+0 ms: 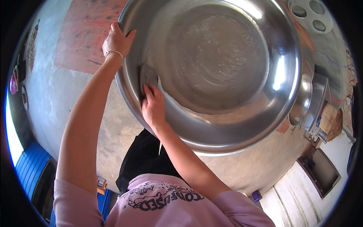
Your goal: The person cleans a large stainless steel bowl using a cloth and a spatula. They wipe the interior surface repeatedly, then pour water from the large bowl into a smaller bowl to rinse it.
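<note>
A large round stainless-steel basin (227, 127) fills the upper middle of the head view, with shallow water (218, 56) inside that touches its near-left side. My left hand (117, 42) grips the basin's rim at the upper left, a bracelet on its wrist. Inside the basin, my right hand (153, 103) presses a grey cloth (149, 76) against the sloping left wall. Its fingertips rest on the cloth; the palm's underside is hidden.
At right stand a smaller metal bowl (302, 99) and a metal stand or counter (319, 93). A white tray with round openings (326, 17) is at the upper right. A reddish board (85, 37) lies on the concrete floor (113, 119). A purple container (257, 195) sits lower right.
</note>
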A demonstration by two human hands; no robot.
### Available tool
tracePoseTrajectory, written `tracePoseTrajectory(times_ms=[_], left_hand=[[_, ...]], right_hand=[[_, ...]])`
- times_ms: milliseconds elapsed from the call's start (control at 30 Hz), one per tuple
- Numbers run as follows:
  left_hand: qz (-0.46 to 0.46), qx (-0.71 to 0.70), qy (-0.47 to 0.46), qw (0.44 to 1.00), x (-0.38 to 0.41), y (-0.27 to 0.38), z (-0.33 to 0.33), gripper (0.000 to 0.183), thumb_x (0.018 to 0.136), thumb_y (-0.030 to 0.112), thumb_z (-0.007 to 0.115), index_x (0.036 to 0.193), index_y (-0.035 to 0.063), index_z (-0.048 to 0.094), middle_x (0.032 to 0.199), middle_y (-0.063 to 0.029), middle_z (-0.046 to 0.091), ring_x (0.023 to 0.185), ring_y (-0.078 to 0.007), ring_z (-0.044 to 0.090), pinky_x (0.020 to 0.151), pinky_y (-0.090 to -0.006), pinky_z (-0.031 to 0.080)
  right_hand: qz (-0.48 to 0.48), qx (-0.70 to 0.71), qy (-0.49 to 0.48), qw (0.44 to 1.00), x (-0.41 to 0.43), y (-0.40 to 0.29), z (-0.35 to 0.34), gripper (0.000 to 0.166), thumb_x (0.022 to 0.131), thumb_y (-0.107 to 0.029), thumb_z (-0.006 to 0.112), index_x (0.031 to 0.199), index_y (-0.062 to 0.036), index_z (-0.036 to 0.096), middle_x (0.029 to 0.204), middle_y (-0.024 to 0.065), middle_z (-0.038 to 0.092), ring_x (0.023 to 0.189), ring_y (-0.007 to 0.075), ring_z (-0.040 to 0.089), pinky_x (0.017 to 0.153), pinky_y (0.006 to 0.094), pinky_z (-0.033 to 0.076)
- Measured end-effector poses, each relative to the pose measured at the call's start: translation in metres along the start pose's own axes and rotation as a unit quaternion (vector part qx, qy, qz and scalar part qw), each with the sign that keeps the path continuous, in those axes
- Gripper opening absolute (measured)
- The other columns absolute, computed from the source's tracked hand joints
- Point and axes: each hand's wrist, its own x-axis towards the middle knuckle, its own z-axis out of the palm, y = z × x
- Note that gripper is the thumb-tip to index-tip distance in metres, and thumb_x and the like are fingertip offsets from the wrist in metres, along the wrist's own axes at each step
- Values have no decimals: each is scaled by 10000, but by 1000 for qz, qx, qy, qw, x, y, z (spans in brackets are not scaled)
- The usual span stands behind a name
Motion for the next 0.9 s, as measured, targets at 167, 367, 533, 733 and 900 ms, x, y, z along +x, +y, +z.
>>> tracePoseTrajectory(times_ms=[167,367,533,733,900], left_hand=[[-1,5,21,1000,-2,-4,-1,566,794,485,593,1090,38,409,1045,-194,601,909,-392,605,760,-480,482],[-21,-3,7,1000,-3,2,-1,559,793,484,595,1106,59,412,1072,-181,604,919,-383,607,766,-476,482],[-26,6,6,1000,-3,6,-4,579,797,476,592,1163,67,408,1070,-176,607,938,-370,603,785,-468,475],[-32,0,-1,999,-4,6,-4,574,802,471,590,1168,68,407,1060,-178,607,933,-370,603,772,-465,480],[-31,17,9,999,-3,-1,-7,566,803,472,588,1156,66,410,1055,-179,607,916,-367,608,763,-465,484]], right_hand=[[-13,-62,-167,984,-78,82,-85,405,742,-10,551,1140,-77,590,1204,161,543,1079,354,524,932,416,432],[89,-378,-199,900,-65,220,-287,228,773,-68,520,902,-154,688,1122,51,586,1091,253,529,911,396,446],[163,-562,59,808,-13,247,-286,140,745,-39,526,885,-45,534,958,174,476,908,374,468,756,451,429],[45,-201,-52,977,-7,190,-145,337,653,2,608,968,-54,502,960,167,501,949,353,496,809,433,420],[263,198,-123,936,40,132,-191,519,718,45,507,1214,-108,522,979,51,546,888,132,526,770,254,439]])
